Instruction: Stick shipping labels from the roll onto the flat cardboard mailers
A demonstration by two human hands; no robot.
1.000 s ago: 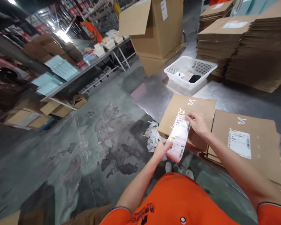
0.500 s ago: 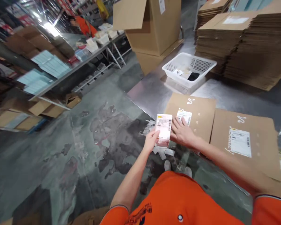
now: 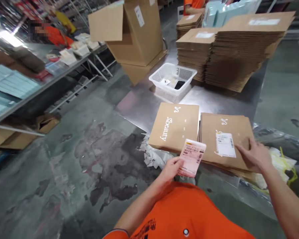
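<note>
Between the fingers of my left hand (image 3: 172, 168) is a stack of printed labels (image 3: 192, 156), held in front of the table's near edge. My right hand (image 3: 257, 155) rests at the right side of a flat cardboard box (image 3: 214, 124), its fingers apart. That box carries a white shipping label (image 3: 225, 145) and lies on a pile. To its left lies another cardboard box (image 3: 180, 126) with white "beauty" lettering and no label on its visible top.
A white basket (image 3: 173, 74) with a dark object stands on the metal table (image 3: 137, 106). Tall stacks of flattened cardboard (image 3: 239, 56) are behind it. A large open carton (image 3: 139, 36) stands back left. A person (image 3: 56, 36) is at another table.
The labelled sheet near my right hand on the left box is gone, and a plain lettered top shows there. My right hand has moved right, onto the right box. The labels moved slightly right.
</note>
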